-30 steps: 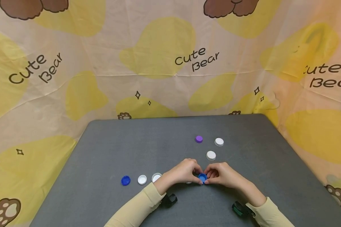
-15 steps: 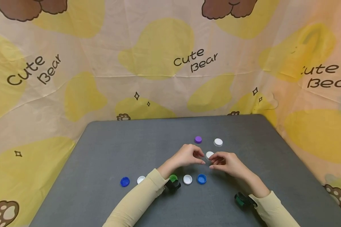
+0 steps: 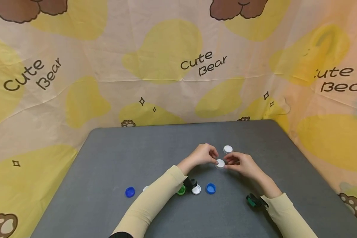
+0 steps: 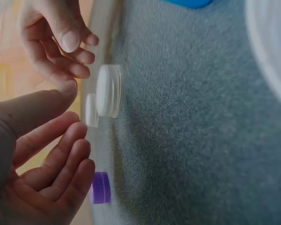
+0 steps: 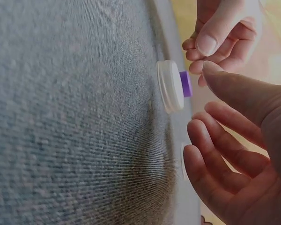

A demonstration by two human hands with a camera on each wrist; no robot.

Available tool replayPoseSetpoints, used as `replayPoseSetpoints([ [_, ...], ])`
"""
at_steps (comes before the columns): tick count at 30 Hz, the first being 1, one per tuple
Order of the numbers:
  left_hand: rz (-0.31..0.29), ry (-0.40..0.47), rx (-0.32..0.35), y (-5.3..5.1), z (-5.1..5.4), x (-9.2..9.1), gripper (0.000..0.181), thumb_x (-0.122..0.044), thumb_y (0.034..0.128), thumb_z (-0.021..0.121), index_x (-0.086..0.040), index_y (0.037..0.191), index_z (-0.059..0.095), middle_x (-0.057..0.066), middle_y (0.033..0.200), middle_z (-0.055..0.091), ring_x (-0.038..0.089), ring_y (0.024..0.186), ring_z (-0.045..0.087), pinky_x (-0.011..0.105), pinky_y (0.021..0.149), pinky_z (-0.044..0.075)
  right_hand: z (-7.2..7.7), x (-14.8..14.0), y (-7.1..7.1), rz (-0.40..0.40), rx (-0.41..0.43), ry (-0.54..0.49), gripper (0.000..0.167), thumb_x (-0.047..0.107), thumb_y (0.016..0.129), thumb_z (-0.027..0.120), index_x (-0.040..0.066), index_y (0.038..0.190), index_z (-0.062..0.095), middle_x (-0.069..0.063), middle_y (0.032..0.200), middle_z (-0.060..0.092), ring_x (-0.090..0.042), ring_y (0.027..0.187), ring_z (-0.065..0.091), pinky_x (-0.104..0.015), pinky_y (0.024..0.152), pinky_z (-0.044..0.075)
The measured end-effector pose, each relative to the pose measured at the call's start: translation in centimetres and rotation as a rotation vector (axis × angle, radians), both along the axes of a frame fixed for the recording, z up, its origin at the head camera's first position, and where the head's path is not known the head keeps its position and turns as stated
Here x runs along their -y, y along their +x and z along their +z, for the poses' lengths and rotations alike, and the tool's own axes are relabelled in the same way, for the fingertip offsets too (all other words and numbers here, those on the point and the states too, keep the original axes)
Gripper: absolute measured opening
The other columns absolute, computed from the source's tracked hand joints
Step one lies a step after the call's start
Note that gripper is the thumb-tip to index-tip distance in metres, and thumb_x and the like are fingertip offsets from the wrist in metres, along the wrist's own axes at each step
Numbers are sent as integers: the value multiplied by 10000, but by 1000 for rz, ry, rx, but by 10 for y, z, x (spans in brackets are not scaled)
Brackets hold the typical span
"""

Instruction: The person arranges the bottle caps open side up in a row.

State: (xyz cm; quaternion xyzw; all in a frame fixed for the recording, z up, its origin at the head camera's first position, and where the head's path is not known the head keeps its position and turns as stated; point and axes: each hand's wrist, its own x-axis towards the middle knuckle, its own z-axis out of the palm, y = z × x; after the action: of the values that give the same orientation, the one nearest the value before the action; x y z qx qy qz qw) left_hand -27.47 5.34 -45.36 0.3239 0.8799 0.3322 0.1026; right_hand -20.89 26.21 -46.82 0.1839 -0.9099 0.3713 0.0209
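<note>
A white bottle cap (image 3: 220,163) lies on the grey table between my two hands. My left hand (image 3: 200,154) is at its left side, thumb and fingers bent and spread apart. From the right, my right hand (image 3: 241,162) reaches toward it with fingers loosely curved. Both wrist views show the white cap (image 4: 110,91) on the cloth with a gap to the fingertips. A second white cap (image 3: 227,149) sits just behind. My left hand hides the purple cap in the head view; it shows as a purple cap (image 4: 101,187) in the left wrist view.
Nearer me runs a row of caps: dark blue (image 3: 130,192), a partly covered white cap (image 3: 145,188), a green cap (image 3: 181,190), a white cap (image 3: 196,189) and a light blue cap (image 3: 211,188). My left sleeve (image 3: 154,195) crosses over the row. A printed cloth (image 3: 166,59) hangs behind.
Both hands have let go of the light blue cap, which stays at the row's right end. They have moved away from me to either side of the nearer loose white cap.
</note>
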Motion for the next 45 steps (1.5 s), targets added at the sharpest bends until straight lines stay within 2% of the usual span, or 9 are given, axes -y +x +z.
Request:
replayPoseSetpoints([
  [3, -4, -40, -21, -4, -2, -3, 237, -214, 707, 837, -123, 901, 734, -79, 766, 693, -2, 682, 580, 148, 625, 430, -4, -1, -4, 4, -5, 3, 333, 213, 786, 777, 53, 1060, 674, -70, 966, 695, -130, 819, 661, -290, 739, 548],
  [7, -18, -90, -44, -9, -6, -7, 259, -234, 682, 853, -148, 895, 733, -73, 778, 688, -8, 694, 566, 136, 642, 420, -10, 1, -7, 13, 3, 0, 335, 204, 778, 784, 47, 1052, 672, -65, 925, 699, -115, 795, 659, -248, 710, 535],
  [12, -49, -100, -22, -11, -11, -9, 263, -217, 668, 865, -142, 886, 737, -50, 787, 693, -9, 694, 564, 124, 639, 426, -14, 3, -9, 12, 31, 0, 313, 207, 769, 791, 71, 1026, 677, -29, 867, 699, -65, 766, 643, -207, 687, 510],
  [21, -104, -111, -17, -8, -9, -11, 245, -169, 678, 859, -123, 885, 736, -6, 830, 691, 15, 723, 544, 125, 648, 422, -17, 5, -12, -8, -8, 39, 312, 206, 721, 829, 86, 976, 694, 0, 817, 668, -86, 725, 609, -223, 657, 487],
  [32, -106, -155, -31, -4, -8, -13, 271, -139, 663, 863, -123, 886, 708, -18, 846, 668, 39, 758, 542, 144, 678, 426, -20, 9, -12, -5, -20, 49, 317, 200, 720, 829, 79, 976, 687, -7, 822, 652, -115, 736, 594, -225, 658, 471],
  [39, -93, -138, -36, -2, -6, -12, 267, -142, 690, 848, -104, 909, 700, -13, 857, 683, 46, 768, 568, 146, 683, 436, -18, 9, -12, 17, -25, 10, 315, 166, 733, 817, 55, 994, 680, -27, 863, 676, -128, 763, 648, -232, 679, 512],
  [45, -92, -68, -40, 4, 4, -8, 262, -126, 708, 834, -105, 929, 695, -17, 873, 717, 71, 810, 655, 127, 682, 456, -3, 11, -1, -8, -20, -40, 330, 152, 765, 791, 42, 1052, 670, -63, 917, 698, -142, 797, 673, -271, 707, 544],
])
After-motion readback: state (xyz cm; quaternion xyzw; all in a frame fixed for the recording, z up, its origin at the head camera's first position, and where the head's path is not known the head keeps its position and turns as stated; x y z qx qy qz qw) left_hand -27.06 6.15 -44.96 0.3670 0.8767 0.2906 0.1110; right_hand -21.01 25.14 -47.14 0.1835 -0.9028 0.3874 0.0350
